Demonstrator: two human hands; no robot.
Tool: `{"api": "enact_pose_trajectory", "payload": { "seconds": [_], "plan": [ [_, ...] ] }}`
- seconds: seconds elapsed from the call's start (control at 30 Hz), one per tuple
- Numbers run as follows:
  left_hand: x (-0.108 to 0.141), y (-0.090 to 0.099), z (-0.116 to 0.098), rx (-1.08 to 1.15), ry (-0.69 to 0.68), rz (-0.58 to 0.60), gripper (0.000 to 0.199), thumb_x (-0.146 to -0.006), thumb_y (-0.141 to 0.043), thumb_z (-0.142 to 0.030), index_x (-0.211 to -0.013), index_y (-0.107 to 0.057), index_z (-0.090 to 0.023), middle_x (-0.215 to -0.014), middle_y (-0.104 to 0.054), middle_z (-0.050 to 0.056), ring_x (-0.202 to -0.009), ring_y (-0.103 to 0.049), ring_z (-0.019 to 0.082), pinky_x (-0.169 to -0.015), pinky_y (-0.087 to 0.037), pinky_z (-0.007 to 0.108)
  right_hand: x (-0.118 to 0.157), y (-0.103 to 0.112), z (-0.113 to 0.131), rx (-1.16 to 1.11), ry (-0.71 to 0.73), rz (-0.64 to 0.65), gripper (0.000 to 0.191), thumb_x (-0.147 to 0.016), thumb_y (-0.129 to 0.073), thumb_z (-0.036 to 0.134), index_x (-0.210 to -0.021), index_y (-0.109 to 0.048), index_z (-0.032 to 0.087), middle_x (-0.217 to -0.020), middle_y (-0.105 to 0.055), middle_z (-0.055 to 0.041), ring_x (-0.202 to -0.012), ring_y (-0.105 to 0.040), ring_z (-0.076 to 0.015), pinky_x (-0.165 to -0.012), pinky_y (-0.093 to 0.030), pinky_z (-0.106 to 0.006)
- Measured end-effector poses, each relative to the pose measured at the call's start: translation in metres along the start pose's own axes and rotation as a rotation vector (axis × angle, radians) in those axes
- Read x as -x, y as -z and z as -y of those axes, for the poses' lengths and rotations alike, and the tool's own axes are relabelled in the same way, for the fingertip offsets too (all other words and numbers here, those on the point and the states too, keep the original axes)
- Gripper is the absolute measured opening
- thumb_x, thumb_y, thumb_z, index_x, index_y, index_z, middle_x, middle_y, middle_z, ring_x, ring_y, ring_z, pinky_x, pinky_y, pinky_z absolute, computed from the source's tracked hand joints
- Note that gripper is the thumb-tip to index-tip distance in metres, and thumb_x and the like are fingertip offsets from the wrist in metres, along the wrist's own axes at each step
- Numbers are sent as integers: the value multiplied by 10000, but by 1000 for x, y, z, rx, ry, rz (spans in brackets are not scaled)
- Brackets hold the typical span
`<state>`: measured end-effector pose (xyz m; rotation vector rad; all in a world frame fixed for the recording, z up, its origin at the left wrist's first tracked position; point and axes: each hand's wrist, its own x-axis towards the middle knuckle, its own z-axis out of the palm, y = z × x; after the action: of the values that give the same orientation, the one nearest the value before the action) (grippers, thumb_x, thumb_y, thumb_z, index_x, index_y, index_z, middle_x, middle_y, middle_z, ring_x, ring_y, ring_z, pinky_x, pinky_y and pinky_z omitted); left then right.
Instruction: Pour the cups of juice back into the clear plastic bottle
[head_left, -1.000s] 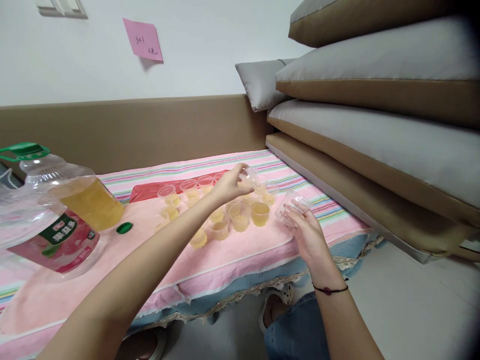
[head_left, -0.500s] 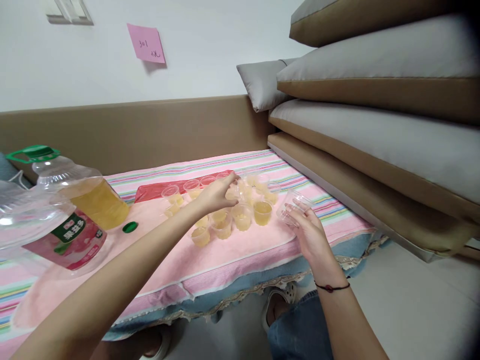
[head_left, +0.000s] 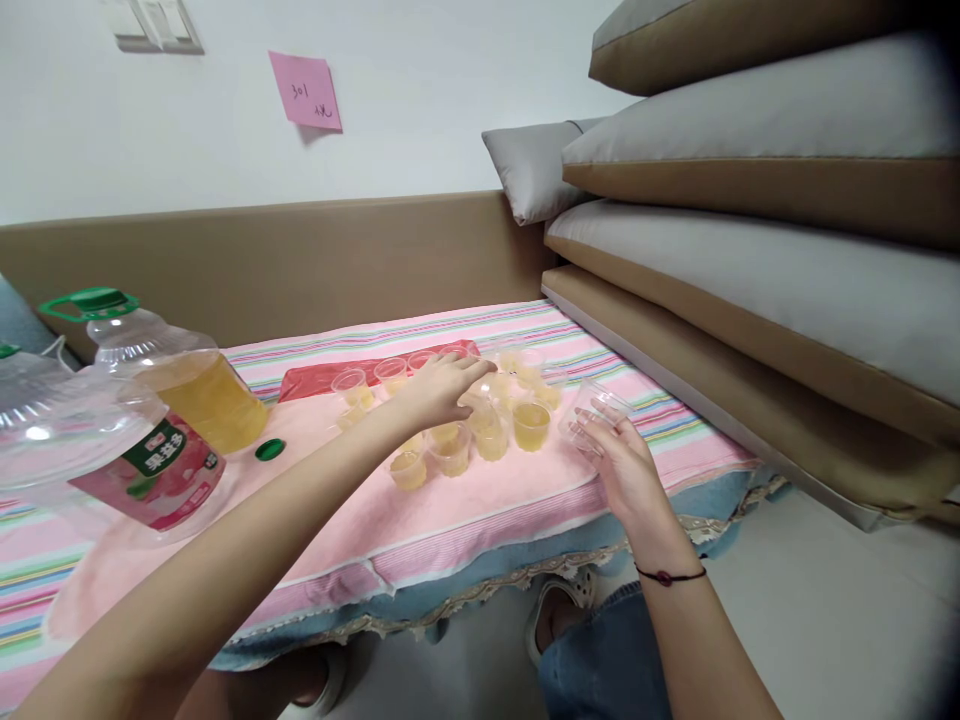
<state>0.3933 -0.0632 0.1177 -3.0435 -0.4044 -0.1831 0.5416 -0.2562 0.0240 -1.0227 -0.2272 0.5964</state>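
Observation:
My right hand (head_left: 624, 462) is wrapped around a clear plastic cup (head_left: 600, 405), which shows no drink inside and leans at the right of the group. Over the rear cups my left hand (head_left: 448, 388) reaches with thumb and fingers apart; whether a fingertip touches a rim is hidden. Several clear cups with yellow drink stand close together, among them a front right cup (head_left: 532, 425) and a front left cup (head_left: 409, 468). Behind them, more filled cups (head_left: 517, 365) overlap and are hard to separate.
Two large bottles stand at left: a green-capped bottle of yellow drink (head_left: 202, 395) and a pink-labelled bottle (head_left: 161, 480). A green cap (head_left: 270, 449) lies near them. A red plastic bag (head_left: 315, 381) lies behind the cups on the pink cloth (head_left: 337, 545). Stacked cushions (head_left: 735, 260) rise at right.
My left hand has spread its fingers and sits a little farther over the rear cups. My right hand still holds the cup. The view has shifted slightly left.

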Motion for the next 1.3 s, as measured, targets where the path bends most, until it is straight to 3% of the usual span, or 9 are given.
{"api": "enact_pose_trajectory", "payload": {
  "seconds": [0.17, 0.3, 0.43, 0.53, 0.63, 0.77, 1.03, 1.2, 1.3],
  "plan": [
    [-1, 6, -5, -111, -81, -25, 609, -740, -681, -89, -1307, -520, -242, -1327, -621, 99, -1219, -526, 312, -1017, -377, 443, 1, -1, 1, -8, -3, 1, 507, -488, -917, 318, -938, -690, 261, -953, -738, 20, -903, -692, -171, -777, -552, -284],
    [-3, 6, -8, -198, -195, -97, 581, -767, -570, 10, -1291, -549, -239, -1288, -649, 86, -1193, -540, 295, -1016, -379, 442, 0, 0, 0, 4, 2, 13, 499, -514, -913, 330, -956, -692, 260, -974, -737, 13, -904, -695, -173, -780, -558, -290],
    [-6, 7, -5, -331, -353, -265, 434, -896, -428, -14, -1238, -577, -236, -1191, -688, 69, -1139, -568, 242, -1032, -396, 440, 0, 0, -1, 2, 12, 27, 504, -527, -910, 331, -973, -687, 258, -984, -739, 11, -915, -700, -175, -798, -563, -292],
    [-7, 12, -2, -450, -477, -407, 354, -944, -433, -63, -1222, -562, -241, -1234, -672, 43, -1172, -562, 210, -1088, -386, 435, 1, 0, -1, -1, 1, 28, 545, -514, -918, 328, -999, -679, 255, -983, -736, 19, -913, -696, -158, -792, -558, -262],
    [-9, 19, 0, -494, -555, -473, 349, -949, -447, -59, -1221, -548, -254, -1267, -659, 27, -1226, -551, 190, -1136, -378, 442, 1, 0, -1, 0, -3, 28, 578, -507, -921, 330, -1022, -672, 255, -986, -733, 21, -917, -694, -151, -783, -554, -247],
    [-11, 24, -1, -406, -589, -459, 340, -948, -470, -62, -1198, -559, -274, -1277, -655, 21, -1278, -539, 184, -1163, -379, 475, 1, -1, 0, -9, -3, 33, 576, -505, -922, 329, -1017, -670, 258, -977, -733, 24, -922, -697, -157, -788, -557, -256],
    [-8, 25, -5, -171, -538, -250, 362, -972, -359, -79, -1119, -608, -296, -1278, -639, -24, -1344, -487, 165, -1216, -293, 523, 0, -1, 0, 6, 3, 26, 568, -493, -924, 345, -997, -674, 259, -989, -735, 17, -939, -700, -175, -793, -564, -281],
    [-10, 18, 5, -77, -525, -285, 389, -936, -392, -41, -1128, -606, -303, -1293, -640, -8, -1307, -502, 170, -1215, -273, 505, -1, 1, -1, 11, -8, 15, 588, -476, -935, 350, -996, -673, 266, -993, -733, 24, -929, -699, -170, -791, -561, -279],
    [-9, 9, 14, 4, -415, -290, 453, -816, -541, -16, -1205, -569, -246, -1257, -657, 71, -1241, -545, 246, -1130, -356, 503, -1, 2, -1, 3, -15, 14, 587, -475, -934, 340, -995, -674, 265, -988, -732, 25, -918, -697, -161, -788, -559, -268]
  ]
}}
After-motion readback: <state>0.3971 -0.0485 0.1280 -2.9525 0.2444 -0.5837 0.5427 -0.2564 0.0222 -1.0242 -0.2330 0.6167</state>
